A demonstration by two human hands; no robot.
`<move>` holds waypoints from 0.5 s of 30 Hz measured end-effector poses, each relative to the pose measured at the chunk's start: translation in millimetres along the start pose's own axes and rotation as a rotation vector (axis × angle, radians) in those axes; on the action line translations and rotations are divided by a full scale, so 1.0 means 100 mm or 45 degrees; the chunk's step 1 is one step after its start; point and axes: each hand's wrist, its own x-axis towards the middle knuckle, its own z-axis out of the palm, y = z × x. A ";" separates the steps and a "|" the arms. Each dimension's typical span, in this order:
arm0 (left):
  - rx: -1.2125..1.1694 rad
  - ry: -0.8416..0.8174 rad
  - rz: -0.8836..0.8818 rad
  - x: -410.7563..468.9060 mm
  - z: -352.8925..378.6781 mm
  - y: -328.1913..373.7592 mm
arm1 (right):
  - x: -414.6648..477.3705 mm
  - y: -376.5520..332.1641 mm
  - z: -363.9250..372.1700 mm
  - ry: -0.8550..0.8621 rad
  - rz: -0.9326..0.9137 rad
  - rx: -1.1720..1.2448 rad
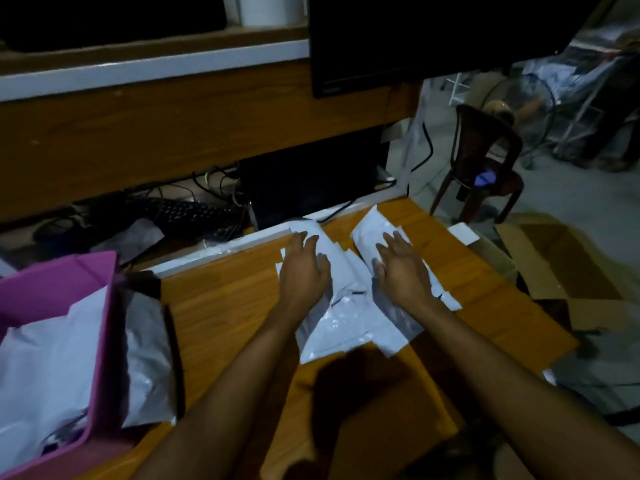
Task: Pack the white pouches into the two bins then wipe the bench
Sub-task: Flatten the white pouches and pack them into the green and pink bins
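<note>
Pouches [341, 317] partly hidden under left hand [303, 271], right hand [403, 271]; dim, blurry

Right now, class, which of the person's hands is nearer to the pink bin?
Left. The left hand rests on the white pouches, off to the right of the pink bin; the right hand lies farther right on the same pile.

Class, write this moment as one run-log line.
left hand: open, on white pouches | right hand: open, on white pouches | pink bin: holds pouches | wooden bench: pouches on it
</note>
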 end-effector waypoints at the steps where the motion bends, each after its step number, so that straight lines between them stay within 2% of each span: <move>1: -0.009 -0.004 -0.012 0.12 0.11 0.06 | 0.11 0.10 0.07 -0.045 -0.030 -0.065; 5: 0.081 0.003 -0.091 0.47 0.59 0.26 | 0.42 0.34 0.22 -0.291 -0.122 -0.268; 8: 0.296 -0.208 -0.375 0.56 0.91 0.24 | 0.47 0.49 0.36 -0.389 -0.116 -0.307; 11: 0.379 -0.315 -0.516 0.52 1.11 0.04 | 0.41 0.57 0.50 -0.365 -0.094 -0.337; 15: 0.405 -0.335 -0.467 0.48 1.12 -0.09 | 0.42 0.56 0.59 -0.296 -0.140 -0.328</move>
